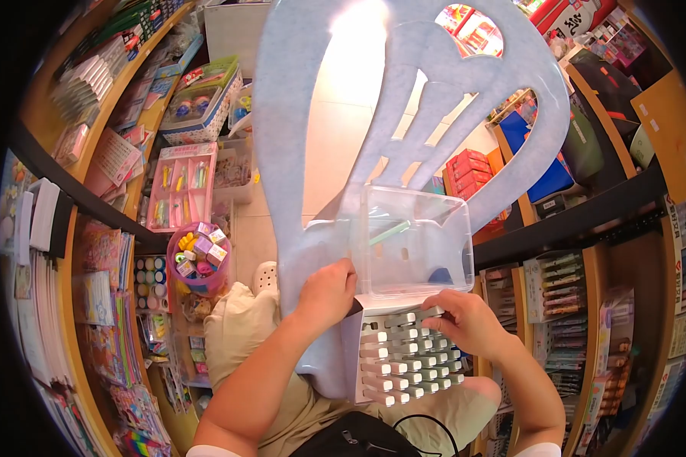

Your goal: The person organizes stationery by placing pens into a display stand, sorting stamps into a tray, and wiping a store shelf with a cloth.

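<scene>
head view: right hand [465, 324] touches square-ended white sticks [399, 367] beside clear plastic box [389, 268].

SUPPORT: pale-blue plastic chair [305, 247] | ON SEAT: clear plastic bin [411, 263] | NEAR EDGE: box [352, 354] of pens [413, 364], contact unclear

Tub [415, 263] on chair [282, 114], box [352, 350] before it

Open from above over clear plastic box [451, 228] and clustered white-ended markers [410, 367], except at the markers' far edge, barred by right-hand fingers [448, 303]. Blocked ahead by blue chair [284, 152], save through backrest gaps. Hemmed leftward by pink basket [207, 282], rightward by shelving [594, 208].
</scene>
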`<state>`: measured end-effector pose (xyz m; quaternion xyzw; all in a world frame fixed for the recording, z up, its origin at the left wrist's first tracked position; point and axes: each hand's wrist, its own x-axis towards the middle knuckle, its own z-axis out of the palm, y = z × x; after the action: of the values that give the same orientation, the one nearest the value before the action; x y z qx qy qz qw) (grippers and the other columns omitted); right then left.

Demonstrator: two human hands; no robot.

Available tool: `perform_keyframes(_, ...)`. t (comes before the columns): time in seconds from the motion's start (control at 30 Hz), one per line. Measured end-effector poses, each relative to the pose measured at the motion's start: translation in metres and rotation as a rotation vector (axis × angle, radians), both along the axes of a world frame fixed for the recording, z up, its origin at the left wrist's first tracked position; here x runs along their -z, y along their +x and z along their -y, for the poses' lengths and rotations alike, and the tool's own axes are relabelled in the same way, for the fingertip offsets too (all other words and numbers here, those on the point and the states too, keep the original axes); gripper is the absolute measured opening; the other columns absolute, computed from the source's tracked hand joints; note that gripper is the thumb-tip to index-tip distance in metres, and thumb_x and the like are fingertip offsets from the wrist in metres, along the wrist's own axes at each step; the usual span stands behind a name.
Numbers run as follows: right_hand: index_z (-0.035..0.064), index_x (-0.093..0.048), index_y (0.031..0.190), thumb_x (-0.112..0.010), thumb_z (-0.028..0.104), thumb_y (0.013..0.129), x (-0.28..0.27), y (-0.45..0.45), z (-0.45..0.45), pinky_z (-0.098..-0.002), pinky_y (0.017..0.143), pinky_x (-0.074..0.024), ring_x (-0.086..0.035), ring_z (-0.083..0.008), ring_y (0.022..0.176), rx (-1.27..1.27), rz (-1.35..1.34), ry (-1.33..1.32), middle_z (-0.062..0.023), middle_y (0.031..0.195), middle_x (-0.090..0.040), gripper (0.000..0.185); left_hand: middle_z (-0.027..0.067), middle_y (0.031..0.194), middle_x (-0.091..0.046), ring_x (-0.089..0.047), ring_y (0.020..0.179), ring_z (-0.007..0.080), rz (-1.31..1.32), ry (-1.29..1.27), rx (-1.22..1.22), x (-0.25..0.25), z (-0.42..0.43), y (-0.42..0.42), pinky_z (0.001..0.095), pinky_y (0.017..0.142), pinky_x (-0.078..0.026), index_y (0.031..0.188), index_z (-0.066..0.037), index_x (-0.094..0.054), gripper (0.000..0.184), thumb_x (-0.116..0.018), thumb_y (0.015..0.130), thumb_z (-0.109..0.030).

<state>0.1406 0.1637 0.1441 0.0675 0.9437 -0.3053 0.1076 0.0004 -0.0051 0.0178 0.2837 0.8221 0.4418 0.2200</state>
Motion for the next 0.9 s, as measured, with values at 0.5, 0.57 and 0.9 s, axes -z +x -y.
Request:
perform_keyframes(0.5,0.0050,-0.060,0.092,-0.065,0.014,0.080,0.010,0.009,0.004,-0.0379,0.063,-0.0465,-0.058,-0.0313,0.071,0.111,0.026,0.026,-0.0109,0.075,-0.061,0.016,0.0209,0.084,-0.062,-0.059,0.081,0.0386,0.002,0.000,-0.003,0.000,0.000,0.000,0.0447,0.071,-0.046,0.089,-0.001,-0.058,0.015,-0.050,0.085,-0.013)
perform_keyframes(0.57,0.0053,-0.061,0.087,-0.066,0.014,0.079,0.014,0.010,0.003,-0.0376,0.062,-0.0467,-0.059,-0.0310,0.068,0.125,0.020,0.000,-0.0107,0.071,-0.062,0.013,0.0210,0.084,-0.062,-0.059,0.081,0.0387,0.002,0.001,-0.002,0.000,0.000,0.001,0.0448,0.071,-0.046,0.089,-0.001,-0.058,0.014,-0.050,0.085,-0.013)
perform_keyframes(0.9,0.0006,-0.063,0.086,-0.062,0.007,0.081,0.006,-0.031,-0.023,-0.0315,0.058,-0.0472,-0.062,-0.0244,0.061,0.238,-0.182,-0.015,-0.0131,0.074,-0.063,0.008,0.0214,0.086,-0.063,-0.059,0.082,0.0390,0.034,-0.040,0.006,-0.006,-0.001,0.001,0.0445,0.072,-0.046,0.091,0.000,-0.058,0.017,-0.050,0.086,-0.014)
